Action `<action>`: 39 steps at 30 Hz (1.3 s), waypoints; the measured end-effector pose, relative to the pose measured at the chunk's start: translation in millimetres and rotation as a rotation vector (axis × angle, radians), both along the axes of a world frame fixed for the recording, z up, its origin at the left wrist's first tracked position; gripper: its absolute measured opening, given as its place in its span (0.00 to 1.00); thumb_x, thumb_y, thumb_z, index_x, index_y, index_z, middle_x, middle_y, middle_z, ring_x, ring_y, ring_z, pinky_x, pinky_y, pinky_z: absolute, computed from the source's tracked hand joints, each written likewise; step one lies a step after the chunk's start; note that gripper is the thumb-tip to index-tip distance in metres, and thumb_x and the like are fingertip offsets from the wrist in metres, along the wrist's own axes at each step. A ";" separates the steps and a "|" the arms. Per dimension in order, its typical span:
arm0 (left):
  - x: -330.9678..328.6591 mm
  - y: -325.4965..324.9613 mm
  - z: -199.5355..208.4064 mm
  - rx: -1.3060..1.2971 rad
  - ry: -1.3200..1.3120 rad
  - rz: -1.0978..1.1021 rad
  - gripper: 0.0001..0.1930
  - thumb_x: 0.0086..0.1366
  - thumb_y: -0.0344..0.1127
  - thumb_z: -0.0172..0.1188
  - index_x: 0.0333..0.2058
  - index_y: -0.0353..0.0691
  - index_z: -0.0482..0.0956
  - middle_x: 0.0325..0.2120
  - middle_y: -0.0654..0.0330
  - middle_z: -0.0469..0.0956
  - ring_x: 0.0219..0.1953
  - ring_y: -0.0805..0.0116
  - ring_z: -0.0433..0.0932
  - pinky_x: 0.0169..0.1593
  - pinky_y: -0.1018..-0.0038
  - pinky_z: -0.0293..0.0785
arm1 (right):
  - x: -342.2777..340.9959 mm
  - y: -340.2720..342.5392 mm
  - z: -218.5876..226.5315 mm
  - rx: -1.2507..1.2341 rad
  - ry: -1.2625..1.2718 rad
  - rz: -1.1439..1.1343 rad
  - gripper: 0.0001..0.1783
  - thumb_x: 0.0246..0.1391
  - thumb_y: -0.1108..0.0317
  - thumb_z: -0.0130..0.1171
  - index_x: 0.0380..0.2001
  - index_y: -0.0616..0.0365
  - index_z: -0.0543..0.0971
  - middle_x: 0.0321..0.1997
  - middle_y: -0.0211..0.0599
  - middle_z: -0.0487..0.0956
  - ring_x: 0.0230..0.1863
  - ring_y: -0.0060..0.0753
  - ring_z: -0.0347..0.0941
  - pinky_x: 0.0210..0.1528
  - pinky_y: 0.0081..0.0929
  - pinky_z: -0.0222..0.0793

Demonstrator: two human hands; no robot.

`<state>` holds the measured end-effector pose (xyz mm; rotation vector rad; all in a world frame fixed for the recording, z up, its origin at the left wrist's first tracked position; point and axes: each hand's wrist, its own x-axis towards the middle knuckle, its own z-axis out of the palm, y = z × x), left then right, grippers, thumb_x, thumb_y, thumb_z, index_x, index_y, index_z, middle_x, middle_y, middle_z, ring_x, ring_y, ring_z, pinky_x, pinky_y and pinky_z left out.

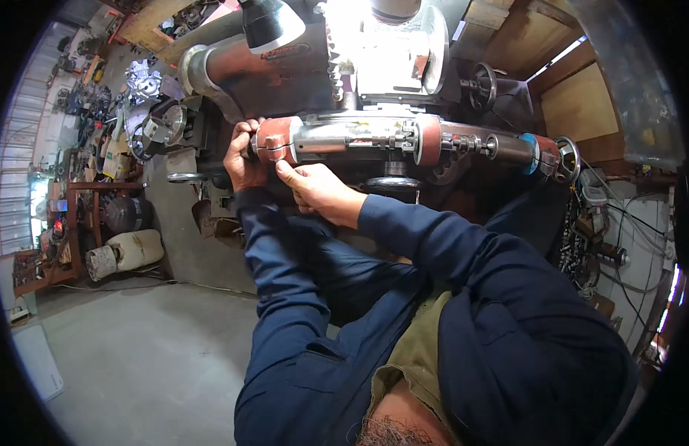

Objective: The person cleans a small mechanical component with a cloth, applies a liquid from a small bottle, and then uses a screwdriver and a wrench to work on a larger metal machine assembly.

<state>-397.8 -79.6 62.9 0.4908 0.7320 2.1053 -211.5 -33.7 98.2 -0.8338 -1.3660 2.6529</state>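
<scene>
A long machine stands before me, with a horizontal steel spindle point(320, 140) running between red cast housings. My left hand point(243, 158) is curled around the left end of the split red housing point(274, 141), its fingertips partly hidden behind it. From below, my right hand point(320, 190) reaches the same housing, thumb at its lower edge by the slit. Its other fingers are folded in, and whatever they may pinch is hidden. To the right, a crankshaft-like steel part point(374, 142) lies along the spindle line, by a second red housing point(428, 140).
A lamp point(273, 26) hangs over the machine's upper left. Handwheels stick out at the right point(567, 159), upper right point(483, 86) and lower middle point(393, 183). On the left are a rack point(75, 223), a pale jug point(136, 250) and metal engine parts point(143, 80).
</scene>
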 end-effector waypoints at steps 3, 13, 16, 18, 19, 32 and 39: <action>-1.5 4.0 -17.4 0.281 -0.079 0.026 0.07 0.56 0.30 0.56 0.34 0.43 0.70 0.36 0.61 0.71 0.51 0.59 0.71 0.61 0.58 0.67 | 6.4 4.4 9.1 -0.046 0.069 0.084 0.27 0.66 0.40 0.53 0.25 0.53 0.72 0.18 0.20 0.61 0.18 0.16 0.53 0.21 0.19 0.51; -8.4 -1.0 9.1 -0.364 -0.100 0.185 0.12 0.61 0.33 0.59 0.43 0.43 0.72 0.38 0.61 0.77 0.45 0.65 0.78 0.51 0.64 0.75 | 18.4 8.7 -11.2 0.580 0.098 0.080 0.27 0.69 0.49 0.51 0.35 0.68 0.79 0.26 0.36 0.77 0.30 0.23 0.68 0.35 0.31 0.68; 32.9 18.0 19.5 0.108 -0.106 0.232 0.15 0.60 0.33 0.60 0.46 0.44 0.71 0.41 0.62 0.77 0.50 0.64 0.75 0.56 0.62 0.73 | 30.6 13.1 -10.1 0.664 0.078 0.121 0.28 0.68 0.47 0.51 0.36 0.66 0.80 0.25 0.46 0.78 0.28 0.32 0.72 0.35 0.37 0.69; 19.0 20.4 -6.1 0.239 -0.097 0.238 0.18 0.59 0.33 0.60 0.49 0.45 0.71 0.45 0.63 0.76 0.54 0.64 0.72 0.60 0.60 0.70 | 37.3 8.7 -9.9 0.645 -0.008 0.220 0.29 0.68 0.46 0.51 0.37 0.67 0.81 0.27 0.51 0.79 0.30 0.38 0.75 0.38 0.39 0.71; 0.5 15.2 -23.4 0.354 -0.085 0.120 0.18 0.58 0.33 0.60 0.48 0.45 0.71 0.44 0.63 0.76 0.54 0.64 0.73 0.61 0.59 0.69 | 42.4 6.2 -14.9 0.661 0.044 0.184 0.29 0.68 0.46 0.50 0.39 0.67 0.81 0.29 0.53 0.80 0.32 0.41 0.77 0.39 0.40 0.72; 3.3 15.2 -21.8 0.463 -0.173 0.040 0.20 0.58 0.32 0.60 0.51 0.41 0.74 0.42 0.63 0.75 0.48 0.65 0.74 0.58 0.62 0.72 | 193.4 35.3 -53.9 0.858 -0.236 0.589 0.27 0.62 0.48 0.58 0.52 0.61 0.79 0.47 0.55 0.82 0.50 0.54 0.79 0.53 0.42 0.74; 9.2 12.3 31.6 -0.587 -0.147 0.366 0.11 0.58 0.35 0.61 0.40 0.39 0.78 0.32 0.60 0.79 0.36 0.64 0.80 0.44 0.68 0.77 | 141.3 45.4 48.9 1.590 0.140 0.280 0.22 0.51 0.66 0.67 0.49 0.61 0.78 0.42 0.47 0.79 0.43 0.48 0.78 0.49 0.38 0.75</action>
